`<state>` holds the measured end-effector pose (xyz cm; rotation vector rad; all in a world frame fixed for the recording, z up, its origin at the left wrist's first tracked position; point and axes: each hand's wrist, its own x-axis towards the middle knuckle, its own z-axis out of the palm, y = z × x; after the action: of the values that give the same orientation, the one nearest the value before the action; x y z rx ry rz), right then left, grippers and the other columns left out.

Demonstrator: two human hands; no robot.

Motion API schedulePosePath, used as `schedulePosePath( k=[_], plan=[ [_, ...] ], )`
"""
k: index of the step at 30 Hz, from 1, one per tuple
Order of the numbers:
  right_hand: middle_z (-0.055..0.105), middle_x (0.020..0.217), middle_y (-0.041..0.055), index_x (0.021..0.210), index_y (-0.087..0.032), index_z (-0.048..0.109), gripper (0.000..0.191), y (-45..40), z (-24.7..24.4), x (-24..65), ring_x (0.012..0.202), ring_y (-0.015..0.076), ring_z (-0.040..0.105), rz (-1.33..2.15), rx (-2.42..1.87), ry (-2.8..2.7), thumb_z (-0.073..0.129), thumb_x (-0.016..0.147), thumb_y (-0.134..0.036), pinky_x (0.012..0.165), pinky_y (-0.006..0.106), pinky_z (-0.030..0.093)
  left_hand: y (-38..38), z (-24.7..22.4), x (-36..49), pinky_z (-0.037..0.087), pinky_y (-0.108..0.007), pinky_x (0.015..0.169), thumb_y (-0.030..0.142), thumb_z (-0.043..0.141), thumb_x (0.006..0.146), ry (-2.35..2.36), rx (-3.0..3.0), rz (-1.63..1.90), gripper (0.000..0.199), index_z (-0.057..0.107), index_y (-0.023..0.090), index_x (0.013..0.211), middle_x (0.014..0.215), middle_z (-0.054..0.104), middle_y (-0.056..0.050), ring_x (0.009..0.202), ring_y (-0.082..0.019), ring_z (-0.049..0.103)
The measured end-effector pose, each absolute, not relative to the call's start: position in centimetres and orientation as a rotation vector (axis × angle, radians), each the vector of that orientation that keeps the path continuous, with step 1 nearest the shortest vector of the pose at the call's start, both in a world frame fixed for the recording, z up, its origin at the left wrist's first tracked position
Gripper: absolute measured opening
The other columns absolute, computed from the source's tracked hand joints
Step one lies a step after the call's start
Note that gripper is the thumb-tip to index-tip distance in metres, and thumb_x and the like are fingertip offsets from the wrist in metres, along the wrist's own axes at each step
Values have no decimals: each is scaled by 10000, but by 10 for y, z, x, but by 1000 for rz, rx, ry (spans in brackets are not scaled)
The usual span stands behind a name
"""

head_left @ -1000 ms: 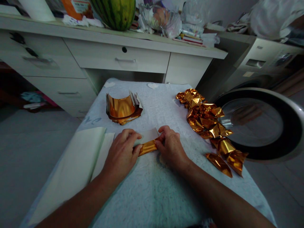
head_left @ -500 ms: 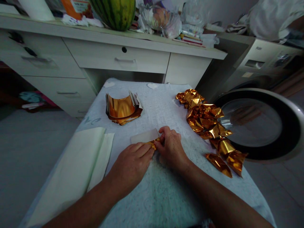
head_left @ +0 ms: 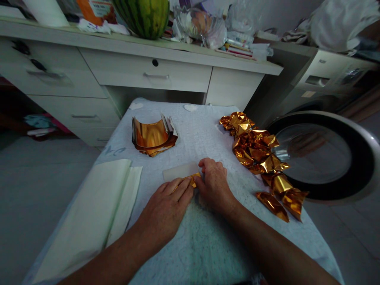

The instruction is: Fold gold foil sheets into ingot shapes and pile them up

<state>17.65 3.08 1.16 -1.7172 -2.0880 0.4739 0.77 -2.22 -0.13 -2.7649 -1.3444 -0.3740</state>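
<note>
Two bare hands meet at the middle of a cloth-covered desk [head_left: 192, 245]. The left hand [head_left: 166, 209] lies palm down, fingers [head_left: 181, 190] extended and close together, flat on a folded gold foil piece [head_left: 192, 179]. The right hand [head_left: 215, 184] is curled, its fingers pinching the right end of the same piece. Only a small gold corner shows between the two hands; the rest is covered. A pale paper slip [head_left: 179, 171] lies just behind the hands, touching the foil piece.

Behind, left of centre, a stack of gold foil sheets [head_left: 152, 136] rests curled upward, well apart from the hands. Along the right side, a row of folded gold foil shapes [head_left: 258, 152] runs from the far edge toward the near right corner. At the left, a pale folded cloth [head_left: 95, 209] lies beside the left forearm.

Beyond stands a white cabinet with drawers [head_left: 148, 73]; a watermelon [head_left: 142, 16] sits on its top among assorted clutter. At the right, a round washing machine door [head_left: 323, 156] stands open, near the foil shapes.
</note>
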Motion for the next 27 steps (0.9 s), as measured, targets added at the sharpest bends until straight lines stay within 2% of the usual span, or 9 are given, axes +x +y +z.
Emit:
schedulePosePath(
  k=[7, 15, 20, 23, 27],
  plan=[
    [608, 1014, 87, 1076, -191, 549, 259, 31, 10, 177, 960, 283, 479, 473, -1720, -2100, 560, 817, -202, 826, 424, 342, -22, 1, 7, 498, -472, 952, 54, 436, 891, -1309, -2777, -363, 445, 526, 96, 1325, 1357, 593, -154, 1199, -302, 554],
    [615, 1012, 87, 1058, -186, 555, 273, 30, 13, 178, 955, 271, 489, 482, -1649, -2082, 546, 790, -139, 837, 426, 372, -22, 2, 8, 509, -436, 919, 30, 391, 879, -1303, -2755, -335, 462, 551, 138, 1299, 1346, 608, -135, 1204, -279, 561],
    [631, 944, 55, 997, -196, 560, 219, 29, 20, 179, 910, 199, 555, 659, -1314, -2100, 469, 829, -88, 823, 334, 449, -22, 4, 9, 511, -430, 923, 35, 383, 881, -1307, -2754, -323, 460, 559, 150, 1290, 1330, 621, -121, 1198, -265, 569],
    [661, 915, 39, 1005, -203, 576, 212, 29, 20, 177, 863, 174, 602, 749, -1314, -2131, 433, 880, -107, 794, 300, 468, -22, 5, 9, 512, -429, 928, 40, 394, 885, -1324, -2761, -319, 455, 562, 160, 1291, 1321, 628, -116, 1197, -263, 572],
    [686, 962, 56, 1010, -189, 604, 217, 29, 17, 176, 887, 177, 619, 684, -1349, -2184, 439, 894, -109, 828, 298, 461, -21, 5, 8, 517, -440, 930, 51, 426, 897, -1342, -2784, -331, 428, 562, 135, 1294, 1316, 627, -129, 1189, -277, 579]
  ],
)
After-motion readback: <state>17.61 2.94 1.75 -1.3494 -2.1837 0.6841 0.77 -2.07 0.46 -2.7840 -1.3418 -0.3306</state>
